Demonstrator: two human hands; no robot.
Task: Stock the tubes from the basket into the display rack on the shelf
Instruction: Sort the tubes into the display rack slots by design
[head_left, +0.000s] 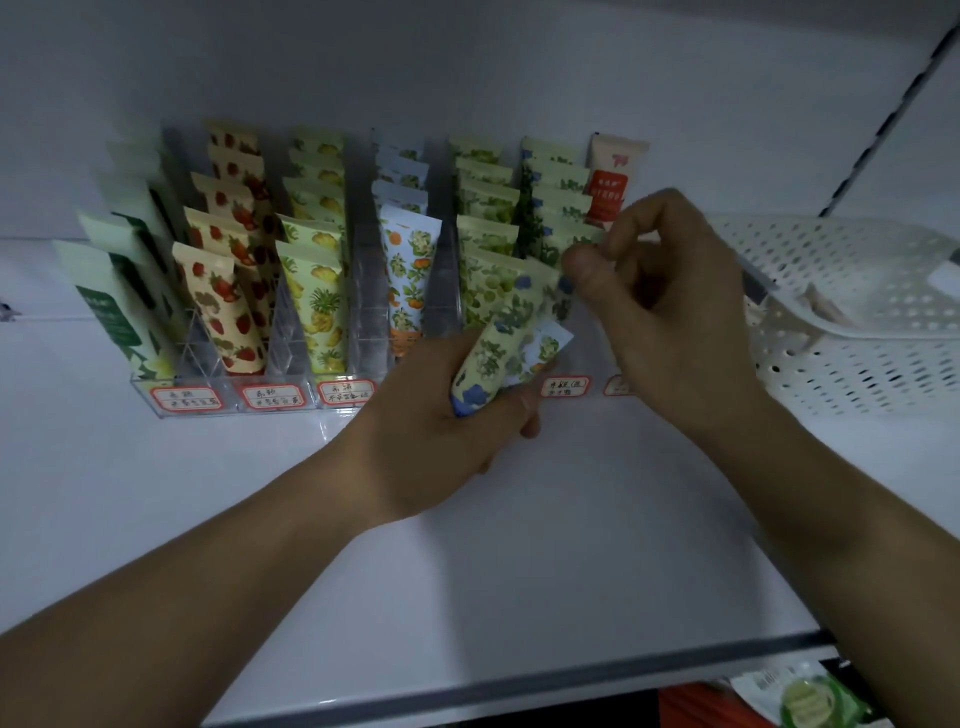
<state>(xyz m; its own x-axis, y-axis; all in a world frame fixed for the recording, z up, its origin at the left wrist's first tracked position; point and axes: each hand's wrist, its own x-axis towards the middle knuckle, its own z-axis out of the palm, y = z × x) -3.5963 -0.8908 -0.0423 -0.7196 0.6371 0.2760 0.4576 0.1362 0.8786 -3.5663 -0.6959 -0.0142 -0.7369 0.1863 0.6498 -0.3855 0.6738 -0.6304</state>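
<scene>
The left hand (447, 415) gripped two tubes (498, 338) at once, caps down in the palm and crimped ends fanned up and to the right. The front tube was pale yellow-green with green leaves and blue flowers; the one behind it was white-blue with a leafy print, only its upper corner showing. The right hand (660, 291) pinched the top edge of the front tube between thumb and forefinger, its other fingers curled loosely. Both hands were in front of the right end of the rack (291, 364), above the shelf (519, 545).

The clear rack stood toward the back of the shelf, split into lanes with handwritten red-edged labels (267, 397) along its front. From left, the lanes held green-and-white tubes, strawberry prints, pineapple prints, orange-blossom prints, green fruit prints, then blue-flower prints matching the held tube, and one peach tube with a red panel at the far right.

A white perforated basket (852, 312) sat on the shelf's right side, just beside the rack; its contents were hard to make out.
</scene>
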